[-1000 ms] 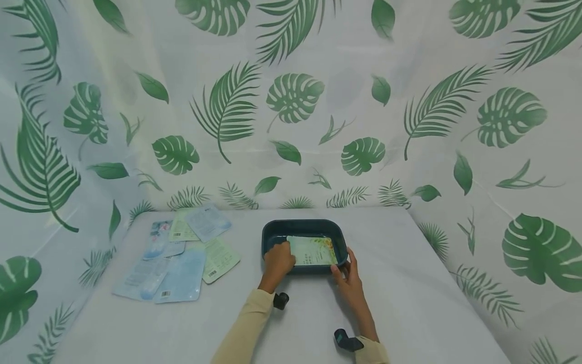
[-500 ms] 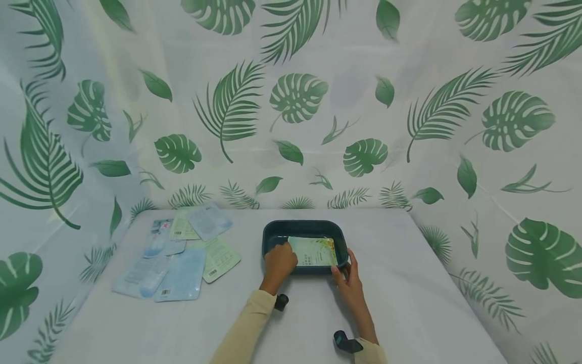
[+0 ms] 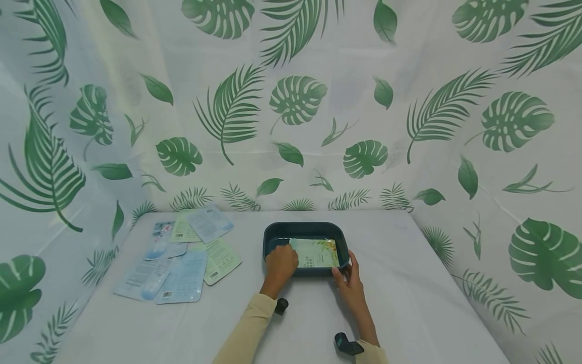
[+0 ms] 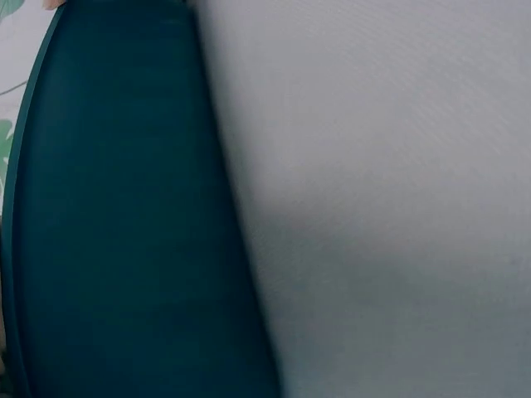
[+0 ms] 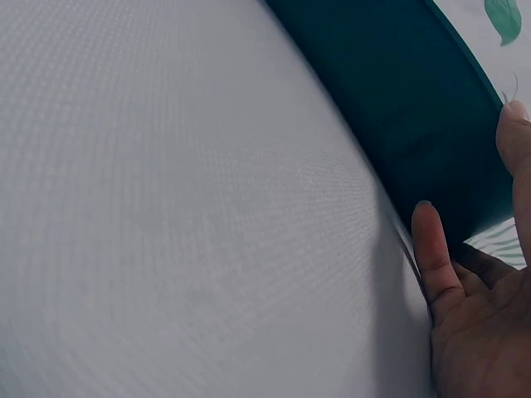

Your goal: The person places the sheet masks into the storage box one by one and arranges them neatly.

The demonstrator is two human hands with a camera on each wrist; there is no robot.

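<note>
A dark teal rectangular tray with rounded corners stands on the white table in the head view. Inside it leans a flat pale-green packet, printed with leaves and yellow flowers at its right end. My left hand reaches over the tray's front left with fingers curled, pinching the packet's left edge; the fingertips are hidden. At the front right corner, my right hand grips the tray, thumb at the rim and the other fingers round the outer side. The right wrist view shows those fingers against the tray wall.
Several flat packets, blue and pale green, lie overlapping on the left of the table. White cloth covers the table. Behind and at both sides hangs a leaf-printed curtain.
The head view has shifted slightly. Both hands, the tray and the packet keep nearly the same places.
</note>
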